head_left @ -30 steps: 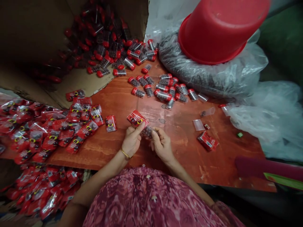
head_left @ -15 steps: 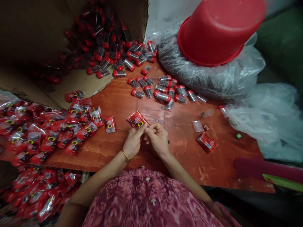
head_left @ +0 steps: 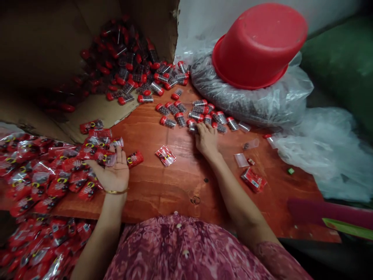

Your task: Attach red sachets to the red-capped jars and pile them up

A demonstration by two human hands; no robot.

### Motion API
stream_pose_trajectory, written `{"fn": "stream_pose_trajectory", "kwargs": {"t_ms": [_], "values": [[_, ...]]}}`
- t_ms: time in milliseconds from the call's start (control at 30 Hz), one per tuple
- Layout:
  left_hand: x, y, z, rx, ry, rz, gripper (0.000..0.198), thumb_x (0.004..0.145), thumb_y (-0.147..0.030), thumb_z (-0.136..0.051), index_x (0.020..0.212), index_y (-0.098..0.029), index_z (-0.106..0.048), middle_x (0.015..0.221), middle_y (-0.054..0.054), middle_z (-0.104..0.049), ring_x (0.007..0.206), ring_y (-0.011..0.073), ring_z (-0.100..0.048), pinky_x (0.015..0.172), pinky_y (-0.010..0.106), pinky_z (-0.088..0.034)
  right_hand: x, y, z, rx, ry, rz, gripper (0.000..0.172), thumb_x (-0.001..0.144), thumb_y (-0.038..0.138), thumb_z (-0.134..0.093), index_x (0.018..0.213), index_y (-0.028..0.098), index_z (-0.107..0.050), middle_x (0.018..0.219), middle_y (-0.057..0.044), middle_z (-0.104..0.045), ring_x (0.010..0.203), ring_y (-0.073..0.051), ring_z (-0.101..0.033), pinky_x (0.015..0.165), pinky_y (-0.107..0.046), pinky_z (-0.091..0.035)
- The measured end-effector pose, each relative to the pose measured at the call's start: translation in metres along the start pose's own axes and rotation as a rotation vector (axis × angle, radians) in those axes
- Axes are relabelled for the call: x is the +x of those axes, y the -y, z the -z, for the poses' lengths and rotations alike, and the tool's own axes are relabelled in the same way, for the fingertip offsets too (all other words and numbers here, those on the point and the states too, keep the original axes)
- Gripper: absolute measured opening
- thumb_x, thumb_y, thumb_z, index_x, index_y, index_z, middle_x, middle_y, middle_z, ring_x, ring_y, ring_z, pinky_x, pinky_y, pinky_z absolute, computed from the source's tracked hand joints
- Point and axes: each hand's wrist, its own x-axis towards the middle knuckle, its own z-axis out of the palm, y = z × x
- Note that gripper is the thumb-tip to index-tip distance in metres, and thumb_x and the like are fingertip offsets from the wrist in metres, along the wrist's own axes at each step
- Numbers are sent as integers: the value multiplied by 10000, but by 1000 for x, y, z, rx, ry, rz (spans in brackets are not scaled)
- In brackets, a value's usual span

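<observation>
I see a heap of red packets [head_left: 58, 186] left of the left fingers; a cardboard box [head_left: 157, 31] with red-capped bottles in it stands beyond them. The left hand [head_left: 115, 171] is palm up, fingers spread wide, gripping nothing; a single packet [head_left: 107, 159] lies between thumb and fingers, contact unclear to me; a second packet [head_left: 135, 158] lies just right of them. Flat red printed pieces [head_left: 165, 155] lie between both hands. The right hand [head_left: 207, 142] is palm down, fingers bent; one bottle [head_left: 191, 126] is at their tips; I cannot tell whether they grip it. An inverted red bucket [head_left: 259, 50] stands beyond, rightward.
</observation>
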Motion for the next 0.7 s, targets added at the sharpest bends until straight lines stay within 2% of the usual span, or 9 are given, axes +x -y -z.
{"fn": "stream_pose_trajectory", "kwargs": {"t_ms": [67,200,267,333,400,467,567,633,700], "values": [[-8,-1,2,-13,10,83,562,836,-635,-224,932,-218,-589,1115,84,-643,1115,149,-559,884,250,-467,-15,-5,-4,29,27,101,365,807,95,-375,1111,177,-561,1236,-97,-574,1228,-281,-404,1027,-546,-225],[-24,12,0,-71,87,401,601,825,-578,-369,1108,-75,-535,1077,180,-642,1064,222,-592,864,328,-497,-47,-12,1,101,16,207,355,786,55,-348,970,204,-612,1220,-67,-588,1272,-244,-376,1050,-543,-205],[-26,18,-1,-130,80,399,590,847,-550,-332,1121,-69,-537,1087,177,-641,1080,204,-583,865,303,-495,-57,-18,6,114,25,220,377,772,41,-345,974,210,-615,1240,-64,-575,1295,-238,-348,1049,-548,-206],[-24,22,-2,-131,58,266,559,852,-549,-306,1102,-120,-563,1160,149,-615,1116,179,-560,888,283,-477,-62,-24,9,122,30,210,410,763,28,-336,1005,220,-607,1250,-60,-569,1309,-230,-330,1046,-552,-211],[-24,26,-2,6,94,48,519,811,-578,-384,1073,-180,-589,1239,113,-576,1159,182,-528,940,296,-438,-64,-28,9,138,9,175,417,755,27,-335,1016,222,-596,1233,-61,-580,1300,-227,-346,1037,-554,-228],[-27,31,-1,322,275,-175,500,711,-556,-569,1079,-220,-602,1283,95,-548,1222,218,-469,1020,345,-356,-62,-31,5,164,-22,143,383,747,36,-345,982,212,-592,1193,-69,-601,1263,-231,-398,1018,-556,-258],[-33,40,1,938,635,-481,628,568,-440,-748,1143,-239,-592,1372,98,-460,1343,290,-276,1109,450,-138,-59,-31,-1,194,-57,143,311,744,53,-365,919,195,-578,1148,-85,-619,1207,-234,-457,993,-538,-304],[-29,43,4,1242,782,-639,630,602,-418,-728,1185,-232,-575,1417,103,-392,1371,321,-182,1107,493,-31,-59,-30,-3,199,-77,167,289,739,54,-379,913,189,-566,1138,-99,-619,1192,-233,-467,984,-507,-332],[-18,41,7,1419,839,-742,564,689,-402,-650,1218,-231,-555,1412,105,-399,1366,337,-188,1096,515,-13,-60,-30,-3,202,-95,188,304,715,40,-387,925,180,-557,1138,-115,-612,1184,-233,-469,975,-477,-356]]}}
